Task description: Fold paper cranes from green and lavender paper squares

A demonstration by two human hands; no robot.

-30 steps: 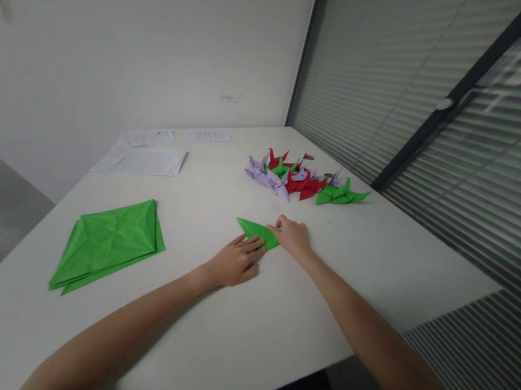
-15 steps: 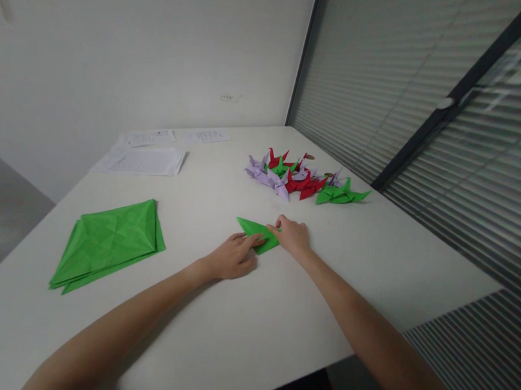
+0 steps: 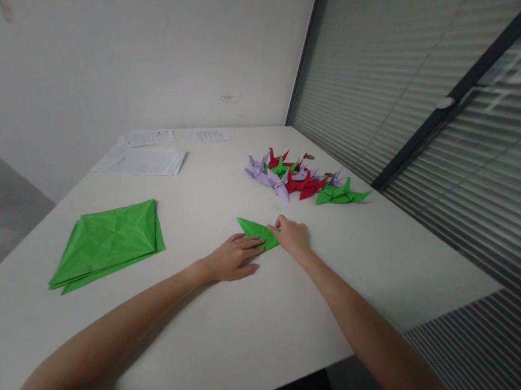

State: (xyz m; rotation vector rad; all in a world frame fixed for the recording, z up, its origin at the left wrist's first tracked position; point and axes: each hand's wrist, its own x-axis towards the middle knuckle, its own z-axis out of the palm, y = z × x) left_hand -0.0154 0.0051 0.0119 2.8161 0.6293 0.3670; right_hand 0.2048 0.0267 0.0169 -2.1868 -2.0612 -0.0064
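Note:
A small folded green paper (image 3: pixel 254 227), narrow and pointed, lies flat on the white table (image 3: pixel 242 314). My left hand (image 3: pixel 232 257) rests on its near edge, fingers stretched out flat and pressing down. My right hand (image 3: pixel 291 235) holds the paper's right end with curled fingers, thumb and forefinger pinched on it. The right part of the paper is hidden under both hands.
A stack of creased green sheets (image 3: pixel 110 242) lies at the left. A heap of folded paper cranes (image 3: pixel 302 179) in red, lilac and green sits behind my hands. Printed white papers (image 3: pixel 143 159) lie at the far left, near the wall. Blinds close off the right side.
My left hand's fingers slid slightly along the paper's near edge, curling and then stretching flat again. My right hand and the paper have stayed in place.

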